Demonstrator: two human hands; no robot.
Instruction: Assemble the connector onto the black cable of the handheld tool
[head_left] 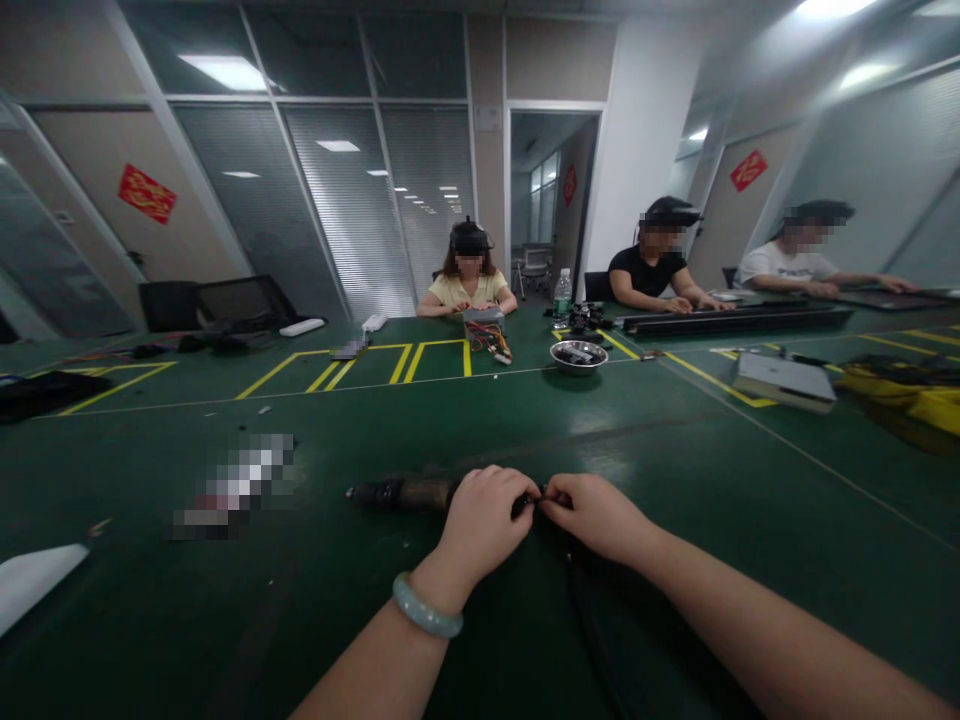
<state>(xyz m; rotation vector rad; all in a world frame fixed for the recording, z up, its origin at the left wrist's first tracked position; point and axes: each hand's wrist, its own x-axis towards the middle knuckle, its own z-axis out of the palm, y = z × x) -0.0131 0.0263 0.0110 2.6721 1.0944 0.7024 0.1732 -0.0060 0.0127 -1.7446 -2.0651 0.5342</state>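
Observation:
A dark, tube-shaped electric screwdriver (416,494) lies across the green table in front of me, its narrow tip to the left. My left hand (486,512), with a pale green bangle on the wrist, is closed around its rear end. There my right hand (596,518) meets it, thumb and fingers pinched on a small black part at the tool's tail, seemingly the cord end. From below that hand a black cord (589,615) runs toward me. The fingers hide the exact joint between tool and cord.
A metal bowl (579,357) with dark parts stands ahead, near a water bottle (562,297). Beyond sits a grey power supply box (484,322) with coloured wires, before a co-worker. Two more people work at the right. A flat silver box (784,380) lies right; a white object (37,580) left.

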